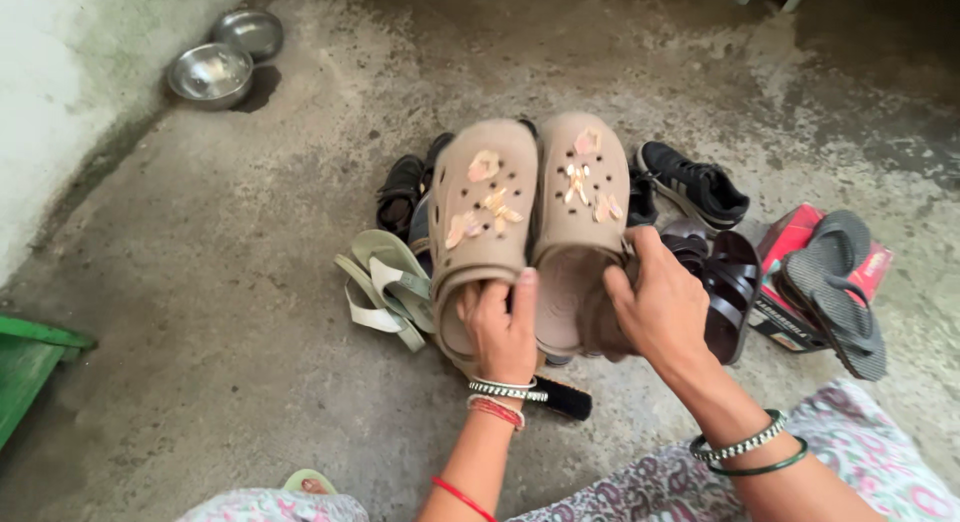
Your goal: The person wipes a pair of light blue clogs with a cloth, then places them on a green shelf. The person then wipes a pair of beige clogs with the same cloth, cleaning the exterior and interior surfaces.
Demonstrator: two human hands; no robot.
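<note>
Hands grip tan clogs — left hand (pixel 503 327) one clog (pixel 482 232), right hand (pixel 655 302) the other clog (pixel 580 222) — best held level, heels pinched firmly.

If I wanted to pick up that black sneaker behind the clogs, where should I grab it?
Probably by the heel collar of the sneaker, coming from above: it lies upright on the floor with its opening facing up, giving fingers a rim to hook.

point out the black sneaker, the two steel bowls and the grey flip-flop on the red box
black sneaker (pixel 697 185), head view, on its laced upper
steel bowls (pixel 210 74), head view, inside of the nearer bowl
grey flip-flop (pixel 835 287), head view, on its sole
</note>
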